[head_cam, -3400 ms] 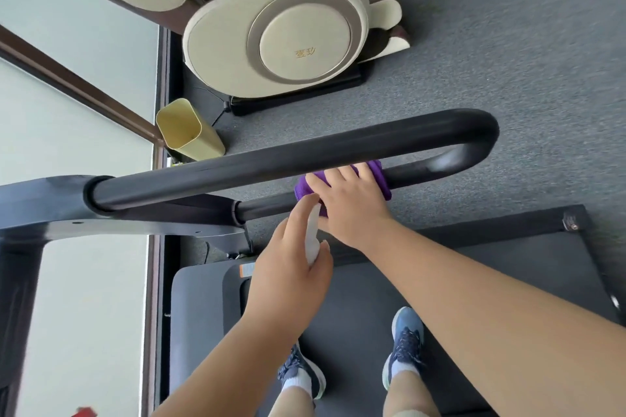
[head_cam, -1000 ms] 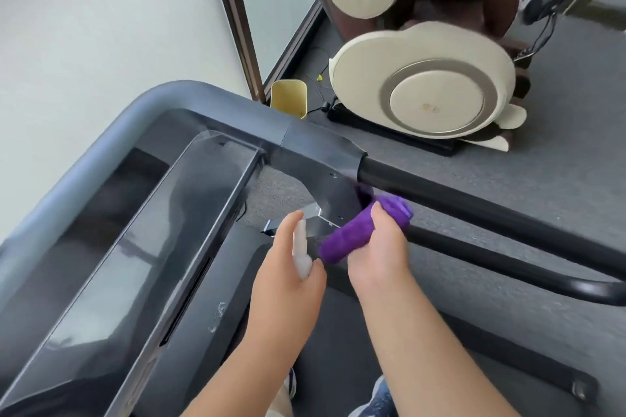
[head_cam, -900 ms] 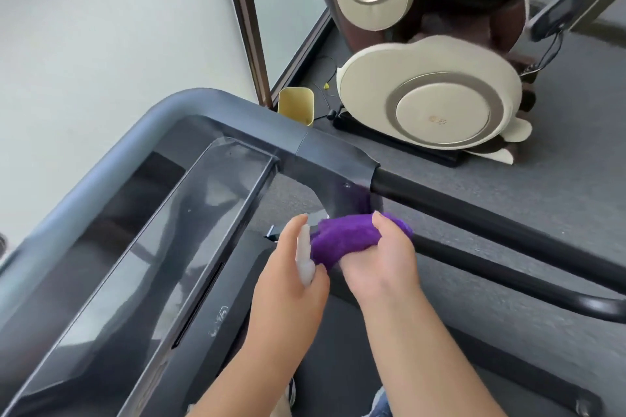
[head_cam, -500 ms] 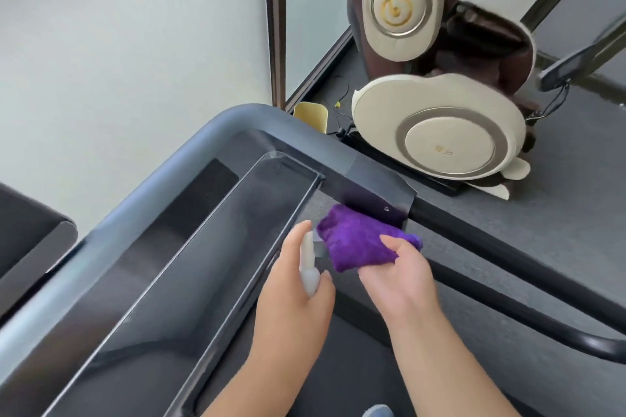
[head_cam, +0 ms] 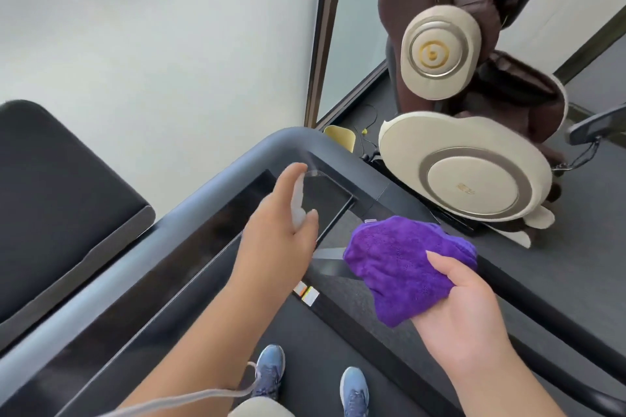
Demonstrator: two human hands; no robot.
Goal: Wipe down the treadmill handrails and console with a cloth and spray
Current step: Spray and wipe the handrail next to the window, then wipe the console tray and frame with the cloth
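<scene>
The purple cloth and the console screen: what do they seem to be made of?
Purple cloth: likely microfibre or terry, with a fuzzy matte pile and soft folds. Console screen: apparently glass or glossy plastic, dark and smooth, showing reflections.

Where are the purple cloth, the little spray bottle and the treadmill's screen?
purple cloth (head_cam: 403, 267): head view, middle of its bunched surface.
spray bottle (head_cam: 298, 203): head view, pale body between the fingers.
console screen (head_cam: 325, 203): head view, dark glass.

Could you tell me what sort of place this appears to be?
Probably a small gym or home fitness room: the person stands on a treadmill, a brown and cream massage chair sits beside it on grey carpet, and a padded black bench-like surface is at left.
</scene>
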